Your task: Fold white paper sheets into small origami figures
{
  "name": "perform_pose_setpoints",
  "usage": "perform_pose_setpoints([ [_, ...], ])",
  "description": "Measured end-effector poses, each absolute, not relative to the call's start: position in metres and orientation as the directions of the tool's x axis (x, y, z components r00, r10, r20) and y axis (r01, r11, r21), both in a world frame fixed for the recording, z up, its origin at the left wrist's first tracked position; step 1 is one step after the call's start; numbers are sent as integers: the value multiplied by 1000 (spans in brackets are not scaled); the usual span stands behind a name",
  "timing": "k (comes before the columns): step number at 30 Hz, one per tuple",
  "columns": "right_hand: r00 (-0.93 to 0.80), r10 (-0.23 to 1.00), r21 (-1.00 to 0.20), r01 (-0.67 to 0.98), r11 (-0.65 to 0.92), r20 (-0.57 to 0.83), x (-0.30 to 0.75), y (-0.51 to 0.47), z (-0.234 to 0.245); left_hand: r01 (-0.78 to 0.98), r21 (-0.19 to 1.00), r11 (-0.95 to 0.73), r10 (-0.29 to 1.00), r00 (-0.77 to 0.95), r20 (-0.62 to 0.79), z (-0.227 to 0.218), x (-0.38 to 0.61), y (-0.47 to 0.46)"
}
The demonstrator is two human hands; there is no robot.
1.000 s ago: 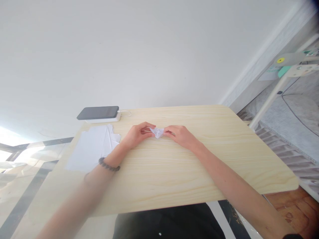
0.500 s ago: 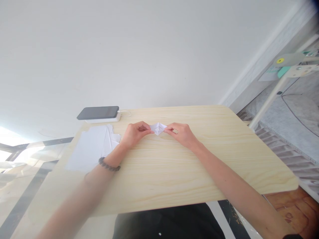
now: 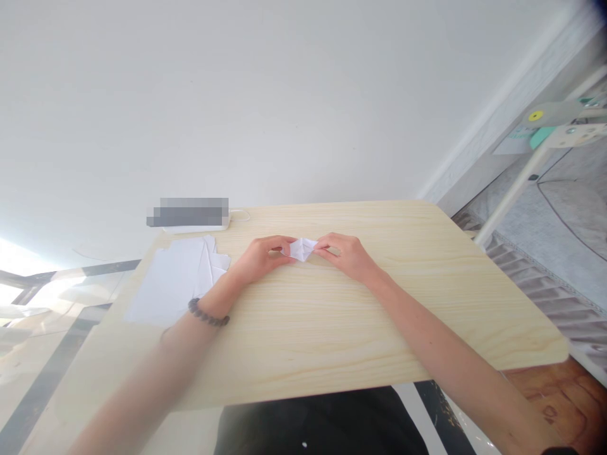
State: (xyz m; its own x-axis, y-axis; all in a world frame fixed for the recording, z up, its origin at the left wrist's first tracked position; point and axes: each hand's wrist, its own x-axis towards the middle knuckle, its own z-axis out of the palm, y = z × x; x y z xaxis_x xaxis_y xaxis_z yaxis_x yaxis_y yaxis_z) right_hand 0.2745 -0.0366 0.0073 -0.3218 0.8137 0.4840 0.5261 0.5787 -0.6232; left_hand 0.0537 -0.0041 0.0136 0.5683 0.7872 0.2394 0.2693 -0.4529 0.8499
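Observation:
Between my two hands is a small folded piece of white paper (image 3: pixel 302 250), creased down its middle, with pointed ends to the left and right. My left hand (image 3: pixel 262 258), with a dark bead bracelet on its wrist, has the thumb and fingers on the paper's left end. At the opposite end, my right hand (image 3: pixel 346 254) pinches the tip between thumb and forefinger. Both hands are just over the pale wooden table (image 3: pixel 332 328). The fingers hide the outer tips of the paper.
Left of my left hand lies a stack of white paper sheets (image 3: pixel 165 278), with torn or folded pieces on its right side. Behind it stands a blurred-out dark device on a white base (image 3: pixel 196 229) with a cable. A wall rises behind the table; a metal frame (image 3: pixel 515 186) stands at right.
My left hand has opened its grip a little and its fingers have slid inward along the paper. The paper has tilted slightly. My right hand has hardly moved.

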Motion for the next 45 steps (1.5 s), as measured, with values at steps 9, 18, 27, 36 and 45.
perform_pose_setpoints([
  [9,-274,875,-795,371,479,399,269,-35,7,163,910,-382,806,540,241,9,59,-6],
  [18,-206,965,-971,141,193,162,258,-39,8,70,995,-75,868,496,30,11,63,-6],
  [27,-137,972,-935,276,223,191,256,-37,-2,40,997,-73,860,509,42,11,62,-5],
  [36,-120,914,-842,359,404,387,254,-39,3,-15,998,-57,816,576,55,11,62,-3],
  [45,-146,913,-814,414,406,381,249,-42,5,2,998,-67,808,586,53,11,63,-7],
])
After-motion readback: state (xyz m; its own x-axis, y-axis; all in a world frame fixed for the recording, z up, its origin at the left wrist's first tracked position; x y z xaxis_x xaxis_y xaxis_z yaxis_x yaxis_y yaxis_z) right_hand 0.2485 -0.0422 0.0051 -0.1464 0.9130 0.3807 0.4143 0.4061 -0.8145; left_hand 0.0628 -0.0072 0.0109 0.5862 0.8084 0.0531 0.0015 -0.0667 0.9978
